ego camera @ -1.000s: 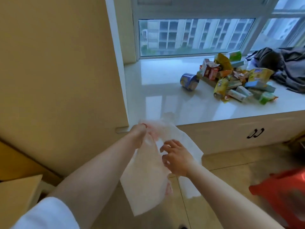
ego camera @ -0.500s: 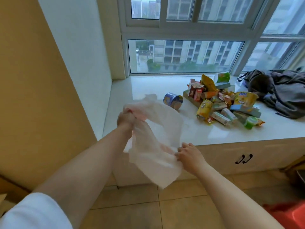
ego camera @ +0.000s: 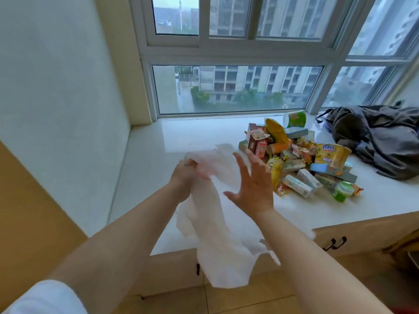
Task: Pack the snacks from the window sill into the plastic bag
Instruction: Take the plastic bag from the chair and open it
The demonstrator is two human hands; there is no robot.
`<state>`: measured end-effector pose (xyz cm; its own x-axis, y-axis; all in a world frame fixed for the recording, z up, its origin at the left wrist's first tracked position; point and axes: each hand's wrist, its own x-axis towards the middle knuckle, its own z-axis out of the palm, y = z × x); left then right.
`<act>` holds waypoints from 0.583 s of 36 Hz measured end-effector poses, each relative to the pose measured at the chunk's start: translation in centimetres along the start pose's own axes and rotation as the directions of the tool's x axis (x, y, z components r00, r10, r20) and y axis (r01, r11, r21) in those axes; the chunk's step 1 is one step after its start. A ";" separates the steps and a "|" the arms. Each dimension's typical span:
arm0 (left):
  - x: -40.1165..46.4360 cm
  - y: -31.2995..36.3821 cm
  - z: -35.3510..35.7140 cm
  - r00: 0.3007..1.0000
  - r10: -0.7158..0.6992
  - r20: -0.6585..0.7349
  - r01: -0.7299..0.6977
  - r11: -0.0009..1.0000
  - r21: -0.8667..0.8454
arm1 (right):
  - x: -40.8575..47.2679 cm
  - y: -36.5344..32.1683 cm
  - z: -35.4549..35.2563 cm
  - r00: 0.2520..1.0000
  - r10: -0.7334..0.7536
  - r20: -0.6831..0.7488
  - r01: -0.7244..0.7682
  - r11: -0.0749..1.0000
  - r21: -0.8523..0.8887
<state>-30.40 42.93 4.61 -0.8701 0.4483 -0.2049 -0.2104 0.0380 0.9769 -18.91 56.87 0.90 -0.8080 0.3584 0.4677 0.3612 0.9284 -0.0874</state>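
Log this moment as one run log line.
left hand grips plastic bag | right hand open beside it | snacks unpacked on window sill
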 end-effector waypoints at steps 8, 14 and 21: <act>8.9 0.3 -4.3 0.690 -0.499 0.523 0.294 0.855 0.428 | 8.2 4.1 3.3 0.623 0.145 0.769 -0.607 0.710 0.357; 15.2 0.8 -4.6 0.603 -0.656 0.454 0.014 0.578 0.816 | 11.4 10.0 3.2 0.113 -0.057 0.992 -0.904 0.409 0.126; 20.1 -2.9 1.8 0.959 0.221 0.176 -0.217 0.178 0.960 | 14.3 12.9 10.1 0.514 0.301 0.803 -0.688 0.704 0.176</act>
<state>-46.50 53.45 -2.28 -0.8030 0.5953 0.0301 0.5790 0.7670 0.2767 -30.50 75.02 -2.40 -0.6805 0.5432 -0.4919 0.7280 0.4249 -0.5380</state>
